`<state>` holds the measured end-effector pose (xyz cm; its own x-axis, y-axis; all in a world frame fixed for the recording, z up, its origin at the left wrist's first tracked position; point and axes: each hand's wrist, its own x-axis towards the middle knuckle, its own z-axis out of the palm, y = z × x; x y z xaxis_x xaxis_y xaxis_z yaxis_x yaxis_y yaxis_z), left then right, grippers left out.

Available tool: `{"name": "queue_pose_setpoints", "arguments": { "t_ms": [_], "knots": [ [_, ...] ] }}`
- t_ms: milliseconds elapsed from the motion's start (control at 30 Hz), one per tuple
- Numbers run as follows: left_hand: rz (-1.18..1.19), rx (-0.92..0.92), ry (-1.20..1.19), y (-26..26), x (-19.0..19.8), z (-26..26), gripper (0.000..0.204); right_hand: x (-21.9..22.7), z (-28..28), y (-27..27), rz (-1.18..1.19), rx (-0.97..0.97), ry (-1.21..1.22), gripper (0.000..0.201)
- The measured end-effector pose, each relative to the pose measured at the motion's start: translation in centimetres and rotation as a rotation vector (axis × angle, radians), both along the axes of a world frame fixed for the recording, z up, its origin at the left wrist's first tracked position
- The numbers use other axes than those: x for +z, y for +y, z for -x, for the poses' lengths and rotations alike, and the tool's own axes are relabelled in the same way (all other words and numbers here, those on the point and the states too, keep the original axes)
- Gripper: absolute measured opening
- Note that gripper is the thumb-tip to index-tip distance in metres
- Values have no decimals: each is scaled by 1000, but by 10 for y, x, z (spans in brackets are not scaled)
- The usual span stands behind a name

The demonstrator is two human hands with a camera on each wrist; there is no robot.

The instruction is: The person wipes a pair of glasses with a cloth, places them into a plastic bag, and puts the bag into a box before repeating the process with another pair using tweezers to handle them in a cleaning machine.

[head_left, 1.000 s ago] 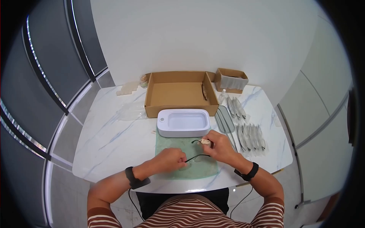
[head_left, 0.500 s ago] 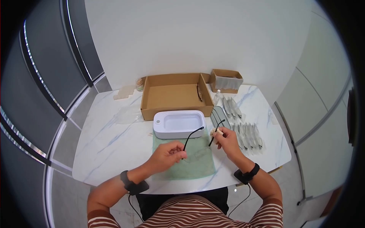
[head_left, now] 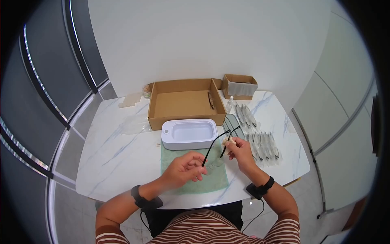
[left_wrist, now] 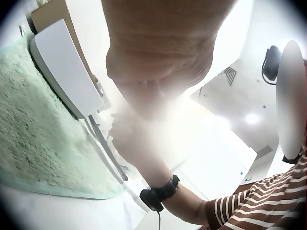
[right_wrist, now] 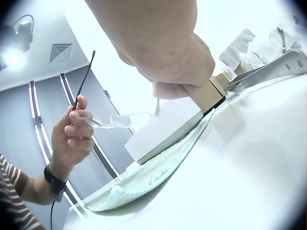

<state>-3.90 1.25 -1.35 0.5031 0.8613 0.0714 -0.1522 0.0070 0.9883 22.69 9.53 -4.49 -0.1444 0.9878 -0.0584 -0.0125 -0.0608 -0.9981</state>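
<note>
A pair of eyeglasses [head_left: 211, 149] with thin black temples and clear lenses is held over the green towel [head_left: 191, 185], its temple tips pointing away from the person. My left hand [head_left: 185, 168] pinches the frame where the left temple meets the lens; the right wrist view shows these fingers [right_wrist: 79, 129] too. A small cream cloth [head_left: 228, 141] is pinched in my right hand [head_left: 240, 153] against the other temple. Glare and the wrist hide most of the left hand's fingers in the left wrist view.
Beyond the towel stands a white tub-shaped cleaner [head_left: 189, 144], with a cardboard box [head_left: 178, 120] behind it holding one pair of glasses. On the right are a metal rack [head_left: 232, 122], several bagged glasses [head_left: 264, 146], a spray bottle [head_left: 230, 103] and a smaller box [head_left: 239, 91].
Both hands have lifted and turned the eyeglasses, so the temples now point up and away. The left hand has shifted right, and the right hand with the cloth has stayed along the right temple.
</note>
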Motion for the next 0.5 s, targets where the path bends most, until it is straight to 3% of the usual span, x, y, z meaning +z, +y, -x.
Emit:
{"name": "queue_pose_setpoints", "arguments": {
  "t_ms": [267, 367, 467, 500],
  "knots": [
    [19, 171, 190, -9, 22, -10, 19, -8, -8, -8, 41, 111, -164, 22],
    [5, 188, 220, -8, 25, -10, 18, -8, -15, -19, 17, -1, -93, 24],
    [5, 189, 207, -8, 25, -12, 18, -8, -19, -28, -119, -117, -129, 25],
    [10, 183, 203, -7, 26, -14, 18, -4, -16, -34, -336, -61, -281, 21]
  ]
}}
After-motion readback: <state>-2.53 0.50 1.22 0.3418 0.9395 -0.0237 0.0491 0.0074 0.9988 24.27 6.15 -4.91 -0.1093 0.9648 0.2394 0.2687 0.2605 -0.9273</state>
